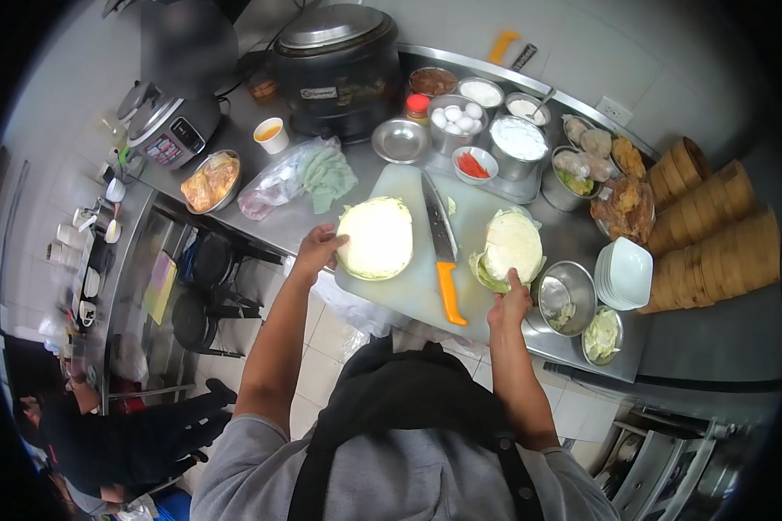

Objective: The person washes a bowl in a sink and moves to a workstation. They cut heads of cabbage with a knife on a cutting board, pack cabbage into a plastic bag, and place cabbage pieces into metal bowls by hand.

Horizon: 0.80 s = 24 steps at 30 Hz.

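Observation:
A pale cabbage half (376,239) lies cut face up on the left part of the cutting board (391,306). My left hand (320,250) grips its left edge, fingers and thumb against the side. The other cabbage half (513,246), with loose green outer leaves at its lower left, is at the board's right side. My right hand (512,302) holds it at the near edge, thumb on top; the fingers beneath are partly hidden. Between the halves lies a knife (447,282) with an orange handle toward me and the blade pointing away.
Right of the board stand a steel bowl (566,298), a bowl of cut cabbage (601,335), stacked white dishes (623,272) and bamboo steamers (717,247). Behind are eggs (457,119) and red strips (473,164). Left lies a plastic bag (278,181). A co-worker (104,434) is at lower left.

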Tool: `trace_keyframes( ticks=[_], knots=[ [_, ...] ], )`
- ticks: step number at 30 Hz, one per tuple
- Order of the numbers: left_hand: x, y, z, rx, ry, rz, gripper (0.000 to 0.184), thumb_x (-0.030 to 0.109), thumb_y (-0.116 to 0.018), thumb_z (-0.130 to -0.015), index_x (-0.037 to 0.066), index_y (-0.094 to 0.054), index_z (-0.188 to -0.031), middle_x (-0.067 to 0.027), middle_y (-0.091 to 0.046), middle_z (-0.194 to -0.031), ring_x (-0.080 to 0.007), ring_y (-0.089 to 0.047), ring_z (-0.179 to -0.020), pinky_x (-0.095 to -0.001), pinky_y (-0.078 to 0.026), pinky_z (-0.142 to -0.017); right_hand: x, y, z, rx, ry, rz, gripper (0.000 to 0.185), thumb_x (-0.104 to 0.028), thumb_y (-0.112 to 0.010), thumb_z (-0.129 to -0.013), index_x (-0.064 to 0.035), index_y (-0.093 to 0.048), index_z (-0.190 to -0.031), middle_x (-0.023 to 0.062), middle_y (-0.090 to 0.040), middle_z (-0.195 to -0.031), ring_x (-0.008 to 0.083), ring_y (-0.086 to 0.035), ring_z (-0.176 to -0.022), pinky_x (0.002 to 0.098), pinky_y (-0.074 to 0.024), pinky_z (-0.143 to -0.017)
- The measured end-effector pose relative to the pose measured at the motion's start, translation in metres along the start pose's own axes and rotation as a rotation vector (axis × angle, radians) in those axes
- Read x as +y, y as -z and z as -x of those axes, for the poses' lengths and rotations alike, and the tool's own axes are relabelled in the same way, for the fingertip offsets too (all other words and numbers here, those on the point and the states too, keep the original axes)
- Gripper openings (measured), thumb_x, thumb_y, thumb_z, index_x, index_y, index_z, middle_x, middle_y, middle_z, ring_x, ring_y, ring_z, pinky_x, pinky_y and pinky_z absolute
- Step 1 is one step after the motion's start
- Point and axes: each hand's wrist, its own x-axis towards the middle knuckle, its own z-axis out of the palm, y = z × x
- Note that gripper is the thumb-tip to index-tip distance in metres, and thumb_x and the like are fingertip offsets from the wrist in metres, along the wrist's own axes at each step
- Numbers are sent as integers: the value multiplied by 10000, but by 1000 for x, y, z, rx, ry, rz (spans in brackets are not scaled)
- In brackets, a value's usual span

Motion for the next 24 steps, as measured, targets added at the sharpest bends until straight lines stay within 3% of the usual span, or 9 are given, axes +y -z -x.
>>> trace_keyframes(
  ticks=[2, 4, 7, 9, 15, 18, 19, 22, 24],
  knots=[
    [-3, 5, -6, 117, -36, 13, 548, 232, -760, -789, 7, -545, -1240, -88, -650, -1048, -161, -621, -868, -279, -501, -696, 1, -10, 6, 31, 30, 9, 428, -54, -728, -836, -47, -468, -1177, 109, -566, -1194, 268, -583, -1104, 438, -528, -914],
    [-4, 9, -10, 296, -339, -90, 424, 217, -720, -849, -13, -580, -1177, -81, -641, -1079, -165, -601, -928, -282, -474, -814, 1, -15, 8, 70, 58, 20, 424, -60, -713, -852, -29, -533, -1235, 115, -581, -1227, 262, -593, -1107, 421, -516, -939],
    [14, 2, 5, 271, -438, -44, 316, 148, -712, -848, -30, -617, -1091, -89, -653, -1030, -152, -599, -893, -288, -477, -823, -5, -16, -2, -121, -14, 25, 456, -46, -714, -846, -39, -527, -1262, 117, -584, -1238, 265, -597, -1112, 434, -518, -943],
    [28, -5, 18, 236, -420, -60, 320, 144, -710, -838, -33, -617, -1088, -98, -650, -1027, -160, -602, -885, -291, -482, -808, -9, -22, -10, -252, -107, -61, 515, -35, -731, -822, -59, -520, -1290, 119, -587, -1248, 262, -605, -1109, 439, -541, -905],
    [29, -22, 43, 143, -443, -116, 275, 119, -705, -828, -18, -626, -1053, -82, -652, -986, -151, -604, -852, -291, -491, -774, -19, -47, -14, -253, -70, 65, 559, -44, -759, -787, -71, -512, -1288, 122, -582, -1249, 329, -605, -1098, 534, -570, -794],
    [19, -24, 55, 75, -530, -65, 237, 123, -718, -836, 17, -636, -1031, -44, -648, -934, -137, -599, -815, -278, -497, -743, -23, -55, -11, -203, -70, 174, 649, 14, -774, -755, -68, -388, -1270, 118, -543, -1222, 323, -582, -1099, 542, -551, -848],
    [15, -21, 59, 78, -601, -70, 225, 123, -721, -841, 29, -638, -1028, -32, -643, -922, -131, -594, -805, -273, -499, -735, -8, -46, -38, -322, -69, 103, 655, 5, -783, -746, -51, -402, -1275, 134, -553, -1227, 319, -590, -1092, 536, -558, -838],
    [24, -18, 91, 91, -518, -100, 196, 103, -697, -865, 46, -650, -1047, -17, -644, -938, -100, -587, -819, -270, -499, -736, -15, -47, -35, -422, -139, 115, 488, -65, -726, -818, 8, -543, -1264, 167, -600, -1214, 337, -625, -1053, 511, -565, -856],
    [26, -19, 110, 123, -503, -72, 217, 131, -705, -867, 47, -648, -1058, -22, -642, -947, -102, -581, -819, -273, -505, -716, -15, -38, -48, -483, -87, 117, 510, -99, -725, -830, 14, -526, -1285, 174, -596, -1230, 337, -619, -1074, 500, -559, -871]
  ],
)
